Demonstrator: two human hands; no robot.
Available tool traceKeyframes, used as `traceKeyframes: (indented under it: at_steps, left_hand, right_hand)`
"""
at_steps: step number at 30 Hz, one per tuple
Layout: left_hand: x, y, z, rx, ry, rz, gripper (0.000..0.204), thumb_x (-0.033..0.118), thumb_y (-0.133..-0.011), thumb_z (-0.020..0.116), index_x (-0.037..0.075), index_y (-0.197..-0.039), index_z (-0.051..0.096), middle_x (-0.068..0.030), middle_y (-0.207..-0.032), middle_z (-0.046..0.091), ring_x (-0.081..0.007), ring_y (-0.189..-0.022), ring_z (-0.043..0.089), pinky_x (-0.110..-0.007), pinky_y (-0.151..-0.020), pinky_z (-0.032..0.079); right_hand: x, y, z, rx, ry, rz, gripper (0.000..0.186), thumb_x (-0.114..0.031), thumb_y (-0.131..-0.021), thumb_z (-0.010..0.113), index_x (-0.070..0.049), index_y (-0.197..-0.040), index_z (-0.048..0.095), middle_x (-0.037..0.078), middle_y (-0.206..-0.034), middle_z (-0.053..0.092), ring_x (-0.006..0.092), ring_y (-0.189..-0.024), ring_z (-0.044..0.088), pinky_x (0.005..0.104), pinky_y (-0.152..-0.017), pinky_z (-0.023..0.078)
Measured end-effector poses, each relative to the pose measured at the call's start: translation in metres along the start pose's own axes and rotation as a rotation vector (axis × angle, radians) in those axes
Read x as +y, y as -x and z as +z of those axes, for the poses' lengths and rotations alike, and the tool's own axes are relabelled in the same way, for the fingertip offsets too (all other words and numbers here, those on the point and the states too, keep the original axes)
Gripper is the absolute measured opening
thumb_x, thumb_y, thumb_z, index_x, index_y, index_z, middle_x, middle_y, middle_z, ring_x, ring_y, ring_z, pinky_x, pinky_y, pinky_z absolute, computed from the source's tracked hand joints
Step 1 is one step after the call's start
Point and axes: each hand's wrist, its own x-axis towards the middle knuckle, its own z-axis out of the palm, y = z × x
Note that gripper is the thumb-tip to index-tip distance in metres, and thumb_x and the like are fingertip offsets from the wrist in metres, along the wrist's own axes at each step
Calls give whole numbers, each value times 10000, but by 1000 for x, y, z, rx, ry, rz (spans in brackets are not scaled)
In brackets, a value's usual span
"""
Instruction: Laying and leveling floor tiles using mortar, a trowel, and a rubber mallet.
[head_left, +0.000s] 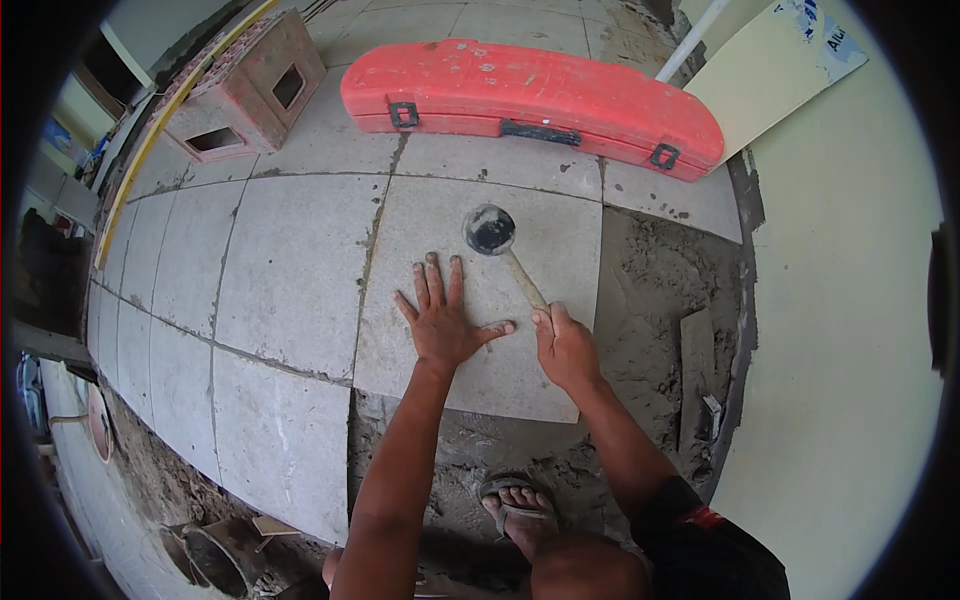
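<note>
My left hand (440, 325) lies with fingers spread on a pale square floor tile (545, 240) in the middle. My right hand (562, 345) grips the wooden handle of a rubber mallet (524, 275), whose round dark head (489, 229) is over the same tile, above and to the right of my left fingertips. Wet grey mortar (660, 280) lies exposed along the tile's right side and below it, with a narrow strip (696, 360) lying in it. My sandalled foot (520, 515) is on the mortar.
A red hard case (530, 95) lies across the back, near a pinkish box (240, 85) and yellow straightedge (160, 120). A leaning board (760, 70) stands at back right beside a pale wall (840, 330). Laid tiles (285, 260) extend left; a bucket (215, 560) is lower left.
</note>
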Motion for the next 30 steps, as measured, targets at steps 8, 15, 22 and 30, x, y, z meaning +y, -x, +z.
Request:
traceKeyframes:
  at_steps: [8, 15, 22, 30]
  left_hand:
    - [-3, 0, 1, -19, 36, -10, 1483, 1001, -527, 611, 169, -1669, 161, -201, -1723, 78, -411, -1592, 45, -782, -1158, 37]
    - [-3, 0, -2, -35, 65, -31, 1480, 998, -509, 614, 194, -1669, 168, -163, -1730, 92, -368, -1598, 66, -764, -1172, 14]
    - [-2, 0, -10, -67, 101, -67, 1462, 965, -529, 651, 196, -1671, 160, -151, -1734, 85, -352, -1604, 32, -737, -1190, -5]
    - [-10, 7, -13, -78, 185, -55, 1448, 946, -531, 681, 213, -1668, 164, -153, -1729, 101, -350, -1601, 58, -710, -1209, -7]
  right_hand:
    - [15, -3, 25, -33, 61, 5, 345, -368, -1062, 510, -33, -979, 519, 251, -764, 662, 504, -721, 645, 599, -650, 485]
    - [7, -3, 16, -112, 232, 114, 360, -385, -1068, 503, -36, -995, 552, 251, -771, 673, 490, -760, 658, 584, -656, 491]
    - [-14, -8, 7, -60, 26, 25, 360, -352, -1075, 503, -14, -980, 582, 269, -800, 665, 481, -798, 660, 555, -677, 484]
    - [-7, -3, 3, 127, -558, -13, 371, -291, -1109, 417, 30, -1028, 585, 72, -814, 623, 123, -690, 496, 276, -575, 410]
